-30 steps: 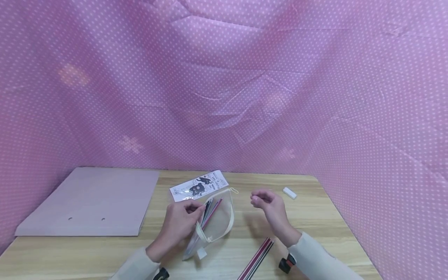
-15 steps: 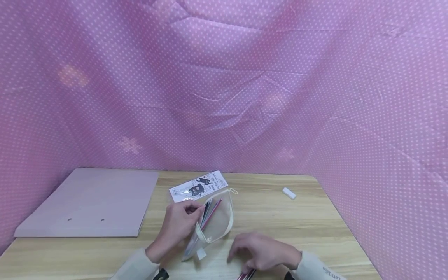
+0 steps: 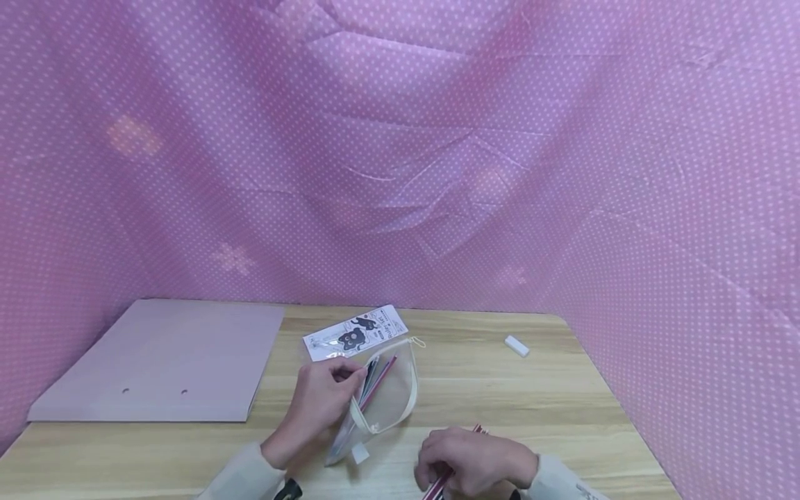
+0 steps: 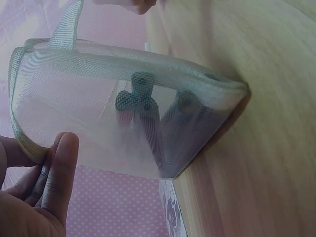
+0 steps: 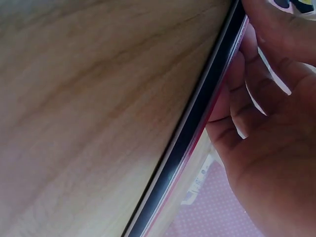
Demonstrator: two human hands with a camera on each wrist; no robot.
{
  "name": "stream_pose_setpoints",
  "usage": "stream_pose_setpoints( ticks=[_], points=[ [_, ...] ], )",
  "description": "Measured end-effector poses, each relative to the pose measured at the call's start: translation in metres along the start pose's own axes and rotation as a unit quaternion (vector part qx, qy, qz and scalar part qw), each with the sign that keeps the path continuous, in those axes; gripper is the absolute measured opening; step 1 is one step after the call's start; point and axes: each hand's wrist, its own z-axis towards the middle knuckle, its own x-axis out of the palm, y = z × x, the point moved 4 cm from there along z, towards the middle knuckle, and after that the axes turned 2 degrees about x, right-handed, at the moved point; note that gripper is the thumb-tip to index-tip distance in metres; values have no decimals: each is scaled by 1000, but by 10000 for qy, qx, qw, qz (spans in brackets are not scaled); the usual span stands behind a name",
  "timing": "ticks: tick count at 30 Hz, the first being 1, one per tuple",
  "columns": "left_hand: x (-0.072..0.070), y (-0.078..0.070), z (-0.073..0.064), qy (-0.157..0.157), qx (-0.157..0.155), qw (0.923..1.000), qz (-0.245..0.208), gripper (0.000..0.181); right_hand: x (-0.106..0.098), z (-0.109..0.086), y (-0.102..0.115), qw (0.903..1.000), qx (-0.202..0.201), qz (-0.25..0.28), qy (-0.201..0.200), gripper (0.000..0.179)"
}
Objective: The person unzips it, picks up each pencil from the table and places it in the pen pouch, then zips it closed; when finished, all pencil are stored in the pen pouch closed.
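Head view shows "Ruler set" packaging point(image 3: 355, 333) near the left hand point(image 3: 323, 394).

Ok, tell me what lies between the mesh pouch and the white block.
Only bare wooden tabletop separates the pouch from the block, as the head view shows.

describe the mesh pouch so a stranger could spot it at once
On the wooden table, look right of the big pale folder. The left hand there pinches a cream-edged pouch, the only thing made of see-through mesh, with thin sticks showing inside.
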Motion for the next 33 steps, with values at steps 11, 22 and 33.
stream_pose_setpoints(
  ticks=[11,22,33],
  points=[
    [1,-2,-1,-9,18,10000,-13,5,1,4,-1,9989,-97,434,161,40],
    [0,-2,-1,-34,10,10000,38,4,1,4,-5,9982,-22,567,201,38],
    [0,-1,-1,-76,107,9999,50,7,-4,2,-6,9980,129,596,177,35]
  ],
)
